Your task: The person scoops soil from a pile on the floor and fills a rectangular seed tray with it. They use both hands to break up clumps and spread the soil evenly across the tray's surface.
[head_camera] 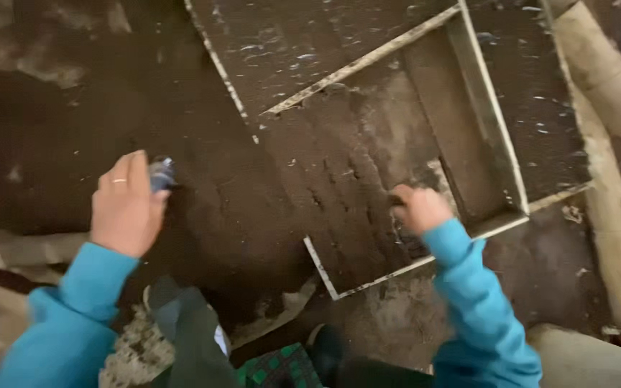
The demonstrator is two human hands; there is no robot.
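My left hand, with a ring on one finger, is closed around a small blue-grey object over a heap of dark soil. My right hand is clenched and pressed into the soil inside a shallow rectangular metal tray. Finger furrows run through the soil just left of that hand. Whether the right fist holds anything is hidden. Both arms wear bright blue sleeves.
A second soil-filled tray lies behind the first, overlapping it. Pale cylindrical bags or logs line the right side. My legs and a green patterned shoe show at the bottom, beside pale straw-like litter.
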